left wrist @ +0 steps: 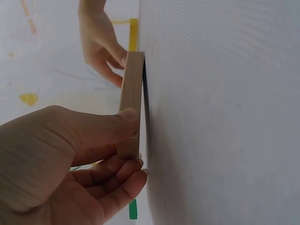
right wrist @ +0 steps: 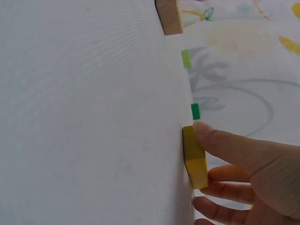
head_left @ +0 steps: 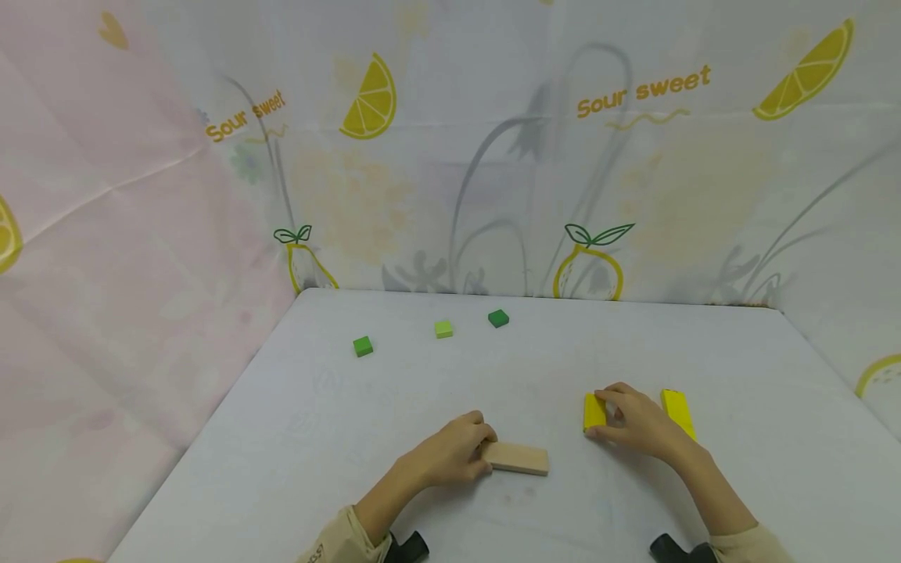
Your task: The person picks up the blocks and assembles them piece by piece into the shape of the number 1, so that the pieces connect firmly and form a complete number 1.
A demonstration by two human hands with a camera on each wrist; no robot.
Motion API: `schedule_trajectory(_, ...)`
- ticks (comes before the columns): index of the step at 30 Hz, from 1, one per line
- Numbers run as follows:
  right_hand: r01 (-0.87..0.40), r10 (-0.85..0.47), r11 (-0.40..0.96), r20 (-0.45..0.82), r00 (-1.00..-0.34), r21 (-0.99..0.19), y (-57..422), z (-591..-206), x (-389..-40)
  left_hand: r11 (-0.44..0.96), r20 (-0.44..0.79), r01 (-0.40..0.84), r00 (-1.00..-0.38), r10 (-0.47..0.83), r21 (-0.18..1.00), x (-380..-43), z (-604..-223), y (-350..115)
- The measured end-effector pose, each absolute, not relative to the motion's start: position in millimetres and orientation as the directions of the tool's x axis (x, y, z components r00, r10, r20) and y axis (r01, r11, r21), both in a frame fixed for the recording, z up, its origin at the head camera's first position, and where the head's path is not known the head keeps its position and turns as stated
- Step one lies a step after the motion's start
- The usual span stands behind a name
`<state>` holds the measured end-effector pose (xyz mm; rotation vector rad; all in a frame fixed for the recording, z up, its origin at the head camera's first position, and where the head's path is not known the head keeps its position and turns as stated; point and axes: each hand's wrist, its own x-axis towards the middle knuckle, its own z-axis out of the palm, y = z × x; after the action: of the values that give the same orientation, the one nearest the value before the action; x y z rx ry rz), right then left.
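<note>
Since both hands are busy at once, I'll use the plain wooden block (head_left: 519,458) as the landmark. The left hand (head_left: 456,450) comes in at its left end, forearm slanting up from the near-left side, and has that end in a pinch: thumb on the near side, fingers curled round the far side. The block's long axis runs mostly left to right, with the free end pointing right and a touch back toward the person. Can't really tell if it's flat on the white table (head_left: 281,469) or lifted a hair.

The right hand (head_left: 637,422) is off to the right of the wooden block and a bit beyond it, forearm angling in from the near-right. It's pinching a yellow block (head_left: 593,412) between thumb at the near end and fingertips at the far end, and the last couple of fingers hang loose past it. That one's long axis points away from the person, so pretty much crosswise to the wooden block.

There's a second yellow block (head_left: 677,410) further right of the wooden block, partly hidden by the right hand, far end leaning left. Three small green blocks (head_left: 443,329) sit well beyond the wooden block, mostly leftward.
</note>
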<state>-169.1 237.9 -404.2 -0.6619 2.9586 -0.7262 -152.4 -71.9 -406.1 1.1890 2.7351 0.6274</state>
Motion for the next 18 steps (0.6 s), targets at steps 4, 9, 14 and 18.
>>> schedule_trajectory(4, -0.391, -0.404, 0.806, 0.070, -0.912, -0.445, 237.4, -404.3, -168.6, 0.616, 0.069, 0.675, -0.694, 0.716, 0.406, -152.2, -406.6, -71.1)
schedule_trajectory(9, -0.389, -0.402, 0.807, 0.069, -0.913, -0.444, 236.9, -403.6, -169.1, 0.619, 0.064, 0.670, -0.698, 0.713, 0.410, -151.5, -405.5, -70.9)
schedule_trajectory(14, -0.396, -0.403, 0.805, 0.082, -0.911, -0.441, 236.1, -404.3, -168.5, 0.620, 0.061, 0.664, -0.701, 0.710, 0.419, -151.5, -405.4, -71.1)
schedule_trajectory(18, -0.400, -0.409, 0.804, 0.079, -0.909, -0.440, 235.8, -404.5, -169.2, 0.625, 0.051, 0.652, -0.708, 0.704, 0.429, -151.7, -406.4, -70.9)
